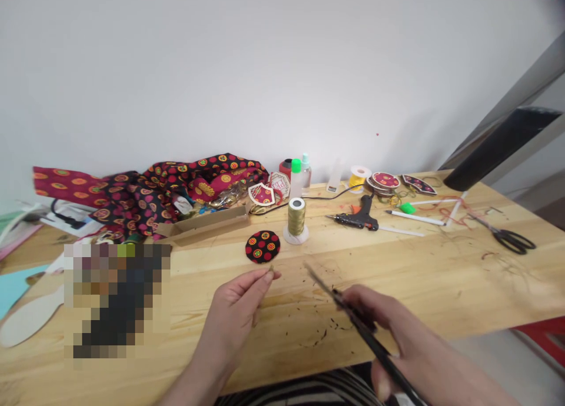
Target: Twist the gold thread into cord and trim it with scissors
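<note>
At the near edge of the wooden table (441, 288), the left hand (238, 309) pinches a thread end (271, 269) between thumb and forefinger, with the other fingers curled under. The bit is too small to tell more. The right hand (388, 329) is closed around the handles of a pair of scissors (326, 291). Their blades look nearly closed and point up and left toward the pinched thread, the tips near it but apart.

Just beyond the left fingertips lies a round fabric patch (262, 246) — black with red and yellow dots — flat on the wood. Beside it stands an upright spool of gold thread (296, 216). Further right lie a black glue gun (359, 216) and, well apart, a second pair of scissors (512, 238). A heap of matching printed fabric (168, 188) sits at the back left against the wall, behind a shallow cardboard box (207, 223).
</note>
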The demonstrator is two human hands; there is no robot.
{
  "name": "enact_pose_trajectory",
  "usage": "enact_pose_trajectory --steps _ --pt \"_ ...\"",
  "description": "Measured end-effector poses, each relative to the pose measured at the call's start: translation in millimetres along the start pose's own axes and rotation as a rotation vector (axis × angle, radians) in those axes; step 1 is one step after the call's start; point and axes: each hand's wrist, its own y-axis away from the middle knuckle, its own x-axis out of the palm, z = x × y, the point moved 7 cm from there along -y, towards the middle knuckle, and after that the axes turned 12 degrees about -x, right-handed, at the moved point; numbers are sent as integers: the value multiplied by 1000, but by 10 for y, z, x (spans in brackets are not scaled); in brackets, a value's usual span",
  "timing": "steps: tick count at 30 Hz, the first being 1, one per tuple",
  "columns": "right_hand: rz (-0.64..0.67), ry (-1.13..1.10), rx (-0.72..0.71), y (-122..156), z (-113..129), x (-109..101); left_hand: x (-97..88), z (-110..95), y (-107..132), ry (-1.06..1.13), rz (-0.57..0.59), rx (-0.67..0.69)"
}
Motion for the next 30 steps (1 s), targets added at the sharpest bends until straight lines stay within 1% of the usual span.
enact_pose_trajectory --steps 3,6,10,13,16,19,24,27,30 --pt "41 -75 21 -56 94 156 9 -21 1 1 8 17" --pt "47 -138 56 -106 69 219 4 -27 2 -12 8 25" --pt "113 -221 21 -183 44 292 14 -22 22 -29 17 21" --pt "140 -164 45 -214 -33 323 52 -36 53 -65 38 20" --pt "135 -128 46 -244 -73 345 98 -64 85 -118 58 31" --pt "132 -199 48 -271 -61 369 128 -73 103 -145 78 45" --pt "116 -357 120 -283 -64 387 136 -47 100 -137 98 56" --pt "118 -369 124 -292 -70 394 147 -37 99 -117 111 44" --pt "124 -362 79 -311 -53 393 162 -40 109 -84 121 31"
